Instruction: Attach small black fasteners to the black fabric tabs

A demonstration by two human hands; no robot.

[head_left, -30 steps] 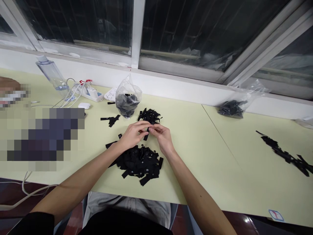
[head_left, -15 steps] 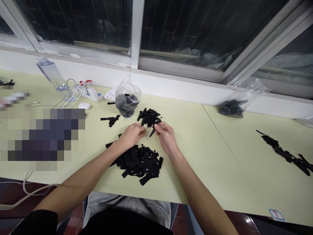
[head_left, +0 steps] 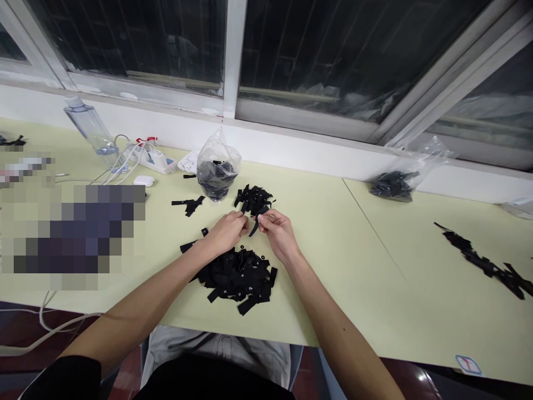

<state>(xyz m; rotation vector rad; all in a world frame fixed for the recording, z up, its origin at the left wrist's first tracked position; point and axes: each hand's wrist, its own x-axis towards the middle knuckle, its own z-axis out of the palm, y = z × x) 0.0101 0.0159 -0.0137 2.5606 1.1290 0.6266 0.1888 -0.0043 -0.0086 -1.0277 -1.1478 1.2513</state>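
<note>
My right hand (head_left: 280, 232) pinches a black fabric strip (head_left: 254, 228) between thumb and fingers, its end hanging down. Close beside it, my left hand (head_left: 228, 231) has its fingers curled closed near the strip; what they hold, if anything, is hidden. Below both hands lies a large heap of black fabric pieces (head_left: 244, 280), some with small white marks. A small black ring (head_left: 262, 257) rests at the edge of that heap. Just beyond my fingers sits a smaller pile of black strips (head_left: 253, 195).
A clear bag of black pieces (head_left: 217, 173) stands behind, with a few loose strips (head_left: 189, 205) to its left. Farther left are a plastic bottle (head_left: 89, 129), a power strip (head_left: 156, 160) and a white case (head_left: 144, 181). Another bag (head_left: 392, 184) and a dark strip bundle (head_left: 485, 260) lie right.
My right hand has moved slightly left with the black strip, closer to my left hand. The left fingers have drawn in more tightly. The piles look the same.
</note>
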